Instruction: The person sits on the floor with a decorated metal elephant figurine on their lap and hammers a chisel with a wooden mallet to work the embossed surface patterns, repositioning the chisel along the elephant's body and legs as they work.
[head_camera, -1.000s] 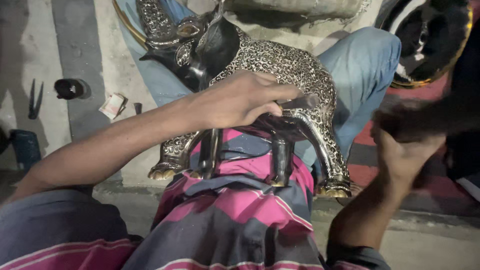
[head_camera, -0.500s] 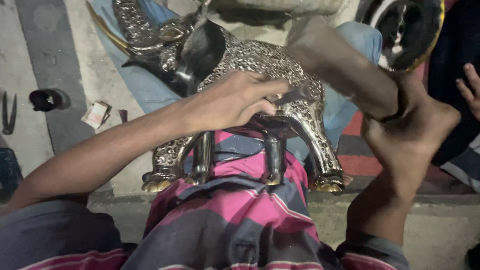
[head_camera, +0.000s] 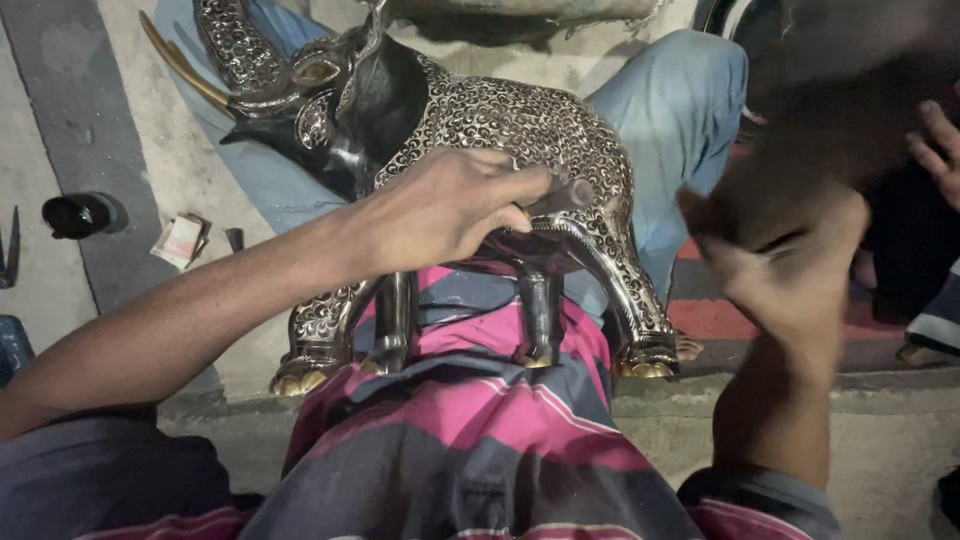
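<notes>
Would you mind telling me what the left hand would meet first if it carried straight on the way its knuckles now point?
The left hand points rightward and holds a dark tool. It would most likely meet the patterned flank of the metal elephant figure at once, since the tool's tip already seems to lie against it; depth is unclear.

One metal elephant figure (head_camera: 480, 150), one punch tool (head_camera: 560, 195), one dark bottle (head_camera: 78, 214), two hands (head_camera: 450, 210)
</notes>
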